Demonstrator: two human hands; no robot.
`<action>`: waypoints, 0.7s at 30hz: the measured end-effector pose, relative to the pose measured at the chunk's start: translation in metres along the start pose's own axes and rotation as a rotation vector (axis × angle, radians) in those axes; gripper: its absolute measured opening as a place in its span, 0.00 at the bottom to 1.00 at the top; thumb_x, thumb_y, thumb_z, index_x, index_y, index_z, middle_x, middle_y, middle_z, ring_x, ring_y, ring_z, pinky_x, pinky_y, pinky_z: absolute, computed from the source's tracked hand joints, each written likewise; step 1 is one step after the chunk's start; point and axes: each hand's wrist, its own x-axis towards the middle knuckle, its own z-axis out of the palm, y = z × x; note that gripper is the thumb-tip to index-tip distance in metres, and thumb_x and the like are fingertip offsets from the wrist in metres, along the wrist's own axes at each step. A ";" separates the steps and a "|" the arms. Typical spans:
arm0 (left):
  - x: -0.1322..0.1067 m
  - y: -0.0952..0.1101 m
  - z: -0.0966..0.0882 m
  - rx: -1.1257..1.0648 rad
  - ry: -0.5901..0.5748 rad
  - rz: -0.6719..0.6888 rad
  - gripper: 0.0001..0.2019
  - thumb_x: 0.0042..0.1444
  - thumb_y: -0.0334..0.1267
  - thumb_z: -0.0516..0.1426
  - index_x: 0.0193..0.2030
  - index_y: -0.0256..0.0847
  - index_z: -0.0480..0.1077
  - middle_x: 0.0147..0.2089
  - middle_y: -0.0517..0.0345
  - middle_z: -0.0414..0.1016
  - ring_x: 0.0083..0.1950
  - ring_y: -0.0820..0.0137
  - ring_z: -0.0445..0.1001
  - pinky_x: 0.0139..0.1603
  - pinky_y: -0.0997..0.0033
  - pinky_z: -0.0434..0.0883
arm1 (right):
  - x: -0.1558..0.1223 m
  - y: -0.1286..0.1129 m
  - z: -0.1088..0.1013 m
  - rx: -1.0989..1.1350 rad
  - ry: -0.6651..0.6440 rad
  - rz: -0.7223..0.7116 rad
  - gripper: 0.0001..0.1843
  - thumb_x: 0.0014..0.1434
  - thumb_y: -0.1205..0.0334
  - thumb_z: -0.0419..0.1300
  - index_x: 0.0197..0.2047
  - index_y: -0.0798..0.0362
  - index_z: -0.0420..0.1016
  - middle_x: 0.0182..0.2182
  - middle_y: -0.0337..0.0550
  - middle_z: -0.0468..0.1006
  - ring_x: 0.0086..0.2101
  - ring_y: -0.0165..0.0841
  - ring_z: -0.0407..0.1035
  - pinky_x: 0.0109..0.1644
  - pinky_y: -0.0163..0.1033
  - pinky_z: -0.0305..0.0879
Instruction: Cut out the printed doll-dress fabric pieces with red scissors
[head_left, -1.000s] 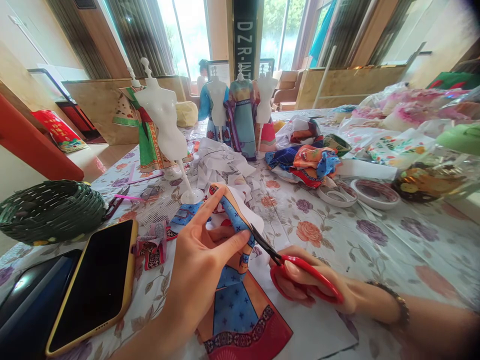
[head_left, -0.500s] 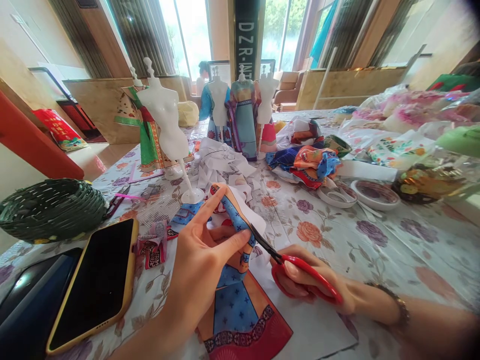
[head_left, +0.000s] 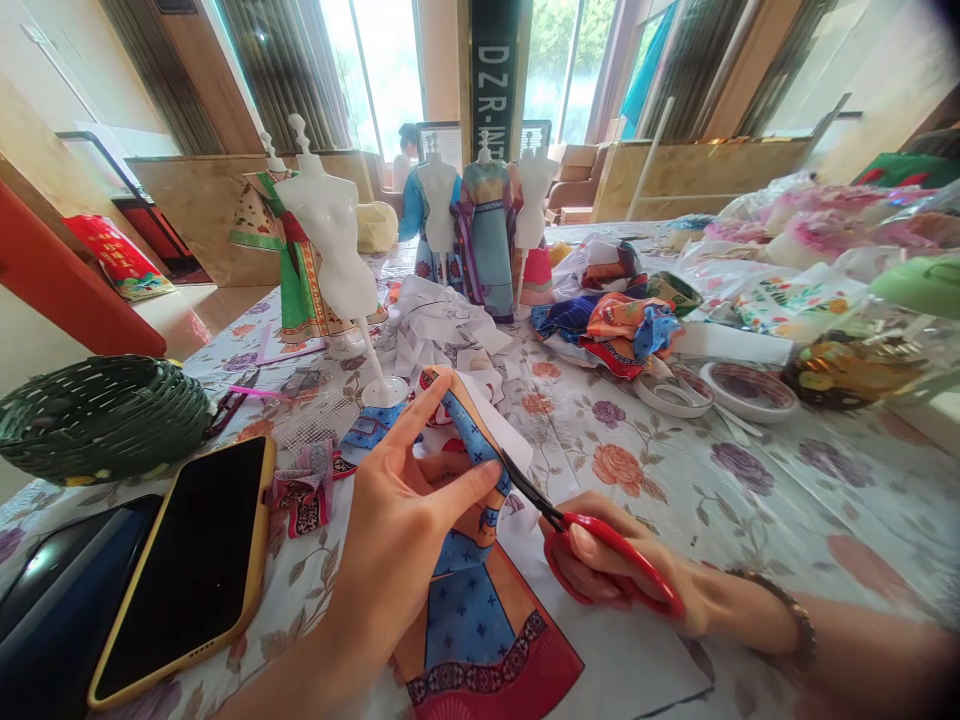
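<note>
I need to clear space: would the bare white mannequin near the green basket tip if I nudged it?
Probably. The mannequin stands on a thin rod over a small round base and appears to lean, so it seems top-heavy. It looks like plastic, likely light and stiff to lift.

left hand [head_left: 405, 530] and right hand [head_left: 604, 578] are bare to the forearms, and a dark beaded bracelet [head_left: 791, 618] circles the right wrist.

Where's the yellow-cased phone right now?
Head view, lower left: the yellow-cased phone lies screen-up on the floral tablecloth, just in front of the green woven basket and left of the left hand, which holds the printed dress sheet.
</note>
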 end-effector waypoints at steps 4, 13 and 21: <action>0.000 0.001 0.001 -0.010 0.000 -0.013 0.38 0.43 0.30 0.69 0.63 0.51 0.67 0.30 0.62 0.77 0.24 0.76 0.71 0.24 0.76 0.76 | 0.001 -0.004 0.004 -0.015 0.029 0.011 0.31 0.64 0.36 0.50 0.20 0.51 0.51 0.16 0.31 0.54 0.19 0.24 0.47 0.22 0.36 0.44; -0.001 0.002 -0.001 0.028 0.001 -0.010 0.39 0.44 0.31 0.69 0.64 0.53 0.66 0.29 0.62 0.76 0.25 0.73 0.71 0.21 0.77 0.74 | 0.003 -0.015 0.005 -0.034 0.009 0.083 0.34 0.60 0.33 0.52 0.18 0.52 0.55 0.14 0.32 0.57 0.16 0.22 0.51 0.18 0.32 0.46; 0.000 0.000 -0.002 0.033 -0.026 -0.002 0.38 0.45 0.30 0.68 0.64 0.54 0.66 0.28 0.63 0.76 0.23 0.74 0.70 0.19 0.78 0.73 | 0.001 -0.010 0.000 -0.026 -0.063 0.063 0.34 0.63 0.33 0.48 0.18 0.53 0.57 0.14 0.34 0.60 0.16 0.22 0.52 0.19 0.31 0.48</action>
